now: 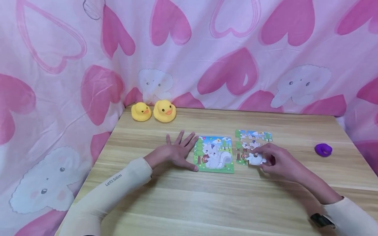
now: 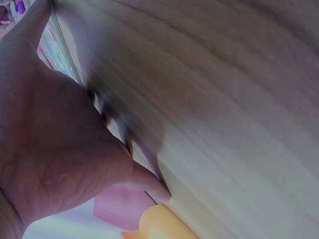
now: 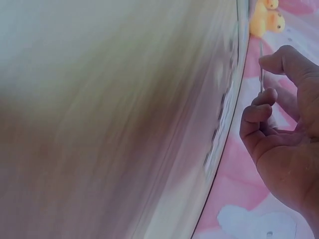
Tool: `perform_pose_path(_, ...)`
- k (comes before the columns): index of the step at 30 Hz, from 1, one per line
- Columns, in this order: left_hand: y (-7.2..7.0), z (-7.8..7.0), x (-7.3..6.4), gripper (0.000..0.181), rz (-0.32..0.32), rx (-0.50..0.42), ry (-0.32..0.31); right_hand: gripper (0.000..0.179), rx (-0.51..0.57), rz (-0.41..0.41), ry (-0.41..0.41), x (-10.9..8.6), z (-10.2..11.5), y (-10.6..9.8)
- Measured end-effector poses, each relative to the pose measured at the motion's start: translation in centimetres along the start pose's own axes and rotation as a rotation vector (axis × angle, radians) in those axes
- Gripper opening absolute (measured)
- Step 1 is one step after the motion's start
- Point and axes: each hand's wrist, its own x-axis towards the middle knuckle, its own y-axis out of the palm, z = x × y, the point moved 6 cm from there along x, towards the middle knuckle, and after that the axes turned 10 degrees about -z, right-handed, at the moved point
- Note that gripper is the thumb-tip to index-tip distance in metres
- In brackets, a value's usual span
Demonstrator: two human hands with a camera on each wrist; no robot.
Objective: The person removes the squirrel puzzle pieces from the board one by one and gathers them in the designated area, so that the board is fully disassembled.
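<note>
A picture card [image 1: 217, 155] with a grey-white squirrel lies on the table. My left hand [image 1: 178, 154] rests at its left edge, fingers spread, thumb at the lower left corner; the left wrist view shows this hand's palm side [image 2: 60, 139]. Right of the card lies a jigsaw puzzle [image 1: 240, 146] with a matching squirrel picture, its pieces slightly apart. Over its lower part, my right hand [image 1: 280, 162] pinches a mostly white puzzle piece [image 1: 255, 159] between thumb and fingers. In the right wrist view that piece appears edge-on as a thin line, lifted off the table.
Two yellow rubber ducks [image 1: 164, 112] stand at the table's back left. A small rounded purple object [image 1: 323, 149] sits to the right of the puzzle. Behind the wooden table [image 1: 189, 203] hangs a pink curtain [image 1: 183, 59] with hearts.
</note>
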Motion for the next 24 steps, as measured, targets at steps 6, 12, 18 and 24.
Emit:
perform_pose_path(6, 0.0, 0.0, -0.1, 0.131, -0.001, -0.004, 0.0, 0.056, -0.056, 0.025, 0.024, -0.5, -1.2, -0.6)
perform_pose_path(12, -0.1, 0.1, -0.1, 0.13, -0.006, -0.002, 0.002, 0.055, -0.055, 0.07, 0.085, -0.4, -2.0, -0.3)
perform_pose_path(18, -0.1, 0.1, 0.0, 0.131, -0.008, 0.0, 0.002, 0.054, -0.06, 0.09, 0.071, -0.4, -2.4, 0.6)
perform_pose_path(24, 0.0, 0.1, 0.0, 0.13, -0.007, -0.001, 0.005, 0.053, -0.072, 0.094, 0.046, -0.3, -2.5, 0.8)
